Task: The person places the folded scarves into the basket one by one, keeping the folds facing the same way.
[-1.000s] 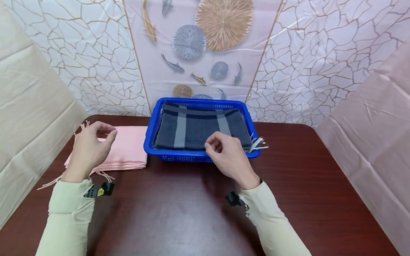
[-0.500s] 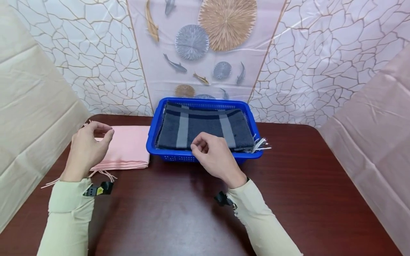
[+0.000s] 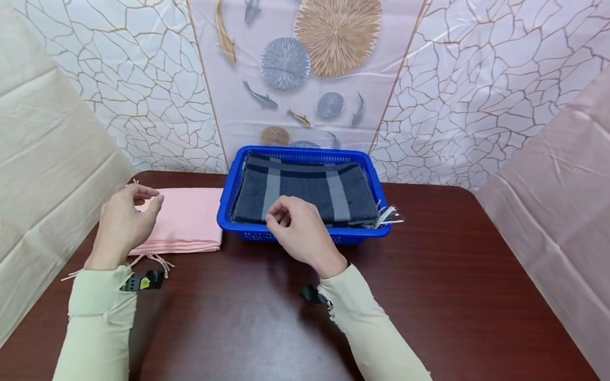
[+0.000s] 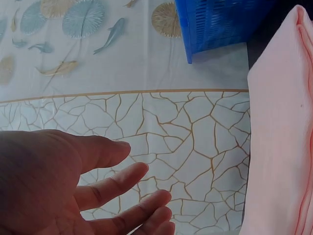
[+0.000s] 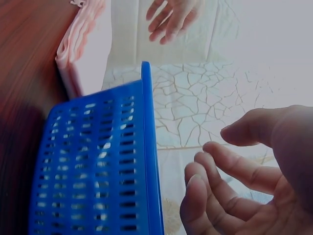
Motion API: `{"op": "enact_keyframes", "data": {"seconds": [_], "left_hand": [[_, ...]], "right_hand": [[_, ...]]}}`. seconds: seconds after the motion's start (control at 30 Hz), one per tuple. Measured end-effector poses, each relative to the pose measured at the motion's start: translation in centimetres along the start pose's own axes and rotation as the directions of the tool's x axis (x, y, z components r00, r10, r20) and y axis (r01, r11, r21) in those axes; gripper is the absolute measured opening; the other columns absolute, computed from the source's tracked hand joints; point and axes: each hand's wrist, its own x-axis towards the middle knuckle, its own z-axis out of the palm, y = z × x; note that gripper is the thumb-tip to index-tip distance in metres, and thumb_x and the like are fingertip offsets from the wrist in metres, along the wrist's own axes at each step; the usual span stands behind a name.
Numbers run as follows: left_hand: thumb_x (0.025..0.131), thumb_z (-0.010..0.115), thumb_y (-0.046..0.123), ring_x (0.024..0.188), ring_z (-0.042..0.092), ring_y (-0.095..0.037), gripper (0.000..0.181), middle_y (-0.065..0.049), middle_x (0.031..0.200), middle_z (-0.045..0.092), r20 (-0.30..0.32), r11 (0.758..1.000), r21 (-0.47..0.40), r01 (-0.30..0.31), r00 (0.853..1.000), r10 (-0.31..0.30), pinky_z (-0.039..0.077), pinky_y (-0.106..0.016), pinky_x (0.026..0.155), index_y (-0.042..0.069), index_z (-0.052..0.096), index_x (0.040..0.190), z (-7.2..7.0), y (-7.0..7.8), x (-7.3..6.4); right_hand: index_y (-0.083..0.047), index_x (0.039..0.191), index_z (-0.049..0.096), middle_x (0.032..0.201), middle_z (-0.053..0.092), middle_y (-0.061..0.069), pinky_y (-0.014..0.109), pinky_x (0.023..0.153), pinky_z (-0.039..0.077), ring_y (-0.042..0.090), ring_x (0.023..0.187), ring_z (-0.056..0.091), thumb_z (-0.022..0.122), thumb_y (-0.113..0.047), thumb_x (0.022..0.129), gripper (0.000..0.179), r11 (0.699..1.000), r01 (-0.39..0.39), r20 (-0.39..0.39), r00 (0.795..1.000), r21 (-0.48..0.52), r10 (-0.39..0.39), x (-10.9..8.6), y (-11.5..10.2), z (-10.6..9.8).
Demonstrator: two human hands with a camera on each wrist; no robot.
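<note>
My left hand point(image 3: 125, 225) hovers over the left part of a folded pink scarf point(image 3: 188, 217) with fringed ends, its fingers loosely bent and nothing between them. In the left wrist view the fingers and thumb stand apart, with the pink scarf point(image 4: 279, 127) off to the right. A blue plastic basket point(image 3: 224, 201) holds a folded dark grey scarf point(image 3: 305, 188) with lighter stripes. Its white fringe point(image 3: 388, 214) hangs over the right front rim. My right hand point(image 3: 305, 230) is above the basket's front rim, fingers loosely curled and holding nothing; the right wrist view shows it beside the basket point(image 5: 98, 161).
The dark brown table point(image 3: 476, 275) extends to the right and in front of the basket. A patterned backdrop point(image 3: 457, 95) stands behind it, and pale cloth walls rise at left point(image 3: 57, 132) and right point(image 3: 562, 169).
My right hand has moved left along the basket's front side. My left hand has shifted slightly left. The basket and both scarves stay where they were on the table.
</note>
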Motion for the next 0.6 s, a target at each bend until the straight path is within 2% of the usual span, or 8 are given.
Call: {"op": "enact_keyframes", "data": {"seconds": [0.27,0.43,0.6], "left_hand": [[0.103,0.051,0.031,0.121,0.053,-0.050,0.042,-0.034,0.137,0.055,0.036,0.999,0.036,0.027,0.999,-0.028,0.040,-0.062,0.096,-0.003,0.065,0.123,-0.8,-0.9,-0.2],[0.103,0.051,0.034,0.125,0.050,-0.054,0.044,-0.037,0.136,0.054,0.038,0.998,0.049,0.050,0.998,-0.051,0.037,-0.064,0.099,-0.003,0.064,0.124,-1.1,-1.3,0.0],[0.102,0.052,0.031,0.122,0.050,-0.055,0.044,-0.039,0.131,0.056,0.019,0.999,0.038,0.034,0.999,-0.034,0.037,-0.064,0.098,-0.005,0.064,0.125,-1.2,-1.7,0.3]], "right_hand": [[-0.020,0.096,0.071,0.096,0.062,-0.003,0.030,0.078,0.051,0.014,0.086,0.060,0.066,-0.025,0.099,0.008,0.999,0.020,-0.008,1.000,-0.025,-0.020,0.7,-1.0,1.6],[-0.019,0.097,0.070,0.099,0.064,-0.001,0.029,0.082,0.051,0.014,0.091,0.060,0.066,-0.025,0.098,0.008,1.000,0.026,0.002,1.000,-0.014,-0.026,1.1,-1.5,2.5],[-0.017,0.101,0.070,0.103,0.065,0.001,0.029,0.086,0.051,0.015,0.095,0.061,0.066,-0.025,0.098,0.009,1.000,0.022,0.015,1.000,0.007,-0.022,1.5,-2.2,3.2]]}}
